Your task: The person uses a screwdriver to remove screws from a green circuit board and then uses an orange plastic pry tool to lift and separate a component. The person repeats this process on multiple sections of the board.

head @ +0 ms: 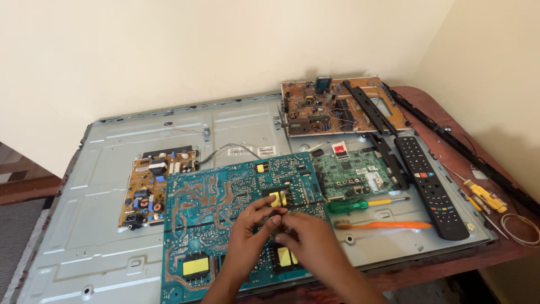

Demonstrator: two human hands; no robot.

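**Both hands meet over teal circuit board on opened TV back**

Left hand (247, 239) and right hand (312, 242) come in from the near edge, fingertips meeting over the middle of a large teal circuit board (225, 197). Fingers (269, 211) of the left hand are curled and pinched together near a yellow component (278, 198) on the board; something small may be between them, cannot tell what. Right-hand fingers are bent and closed against the left fingertips; whether they grip anything cannot be told.

The teal board lies flat on the grey metal back panel (84, 225) of a TV, toward the panel's near edge, roughly centre. The panel covers most of the reddish-brown table (427, 95).

Around it:
- tan power board (152, 188) mounted on the panel, just left of the teal board
- small green board (357, 174) touching the teal board's right far corner
- brown circuit board (320, 110) at the far edge, right of centre, with a black strip (368, 107) lying across it
- black remote (430, 186) near the panel's right edge
- green-handled screwdriver (360, 204) and orange toothbrush (388, 225), between the teal board and the remote
- yellow-handled screwdriver (484, 194) on the table's right edge, with a coil of wire (520, 228) just nearer
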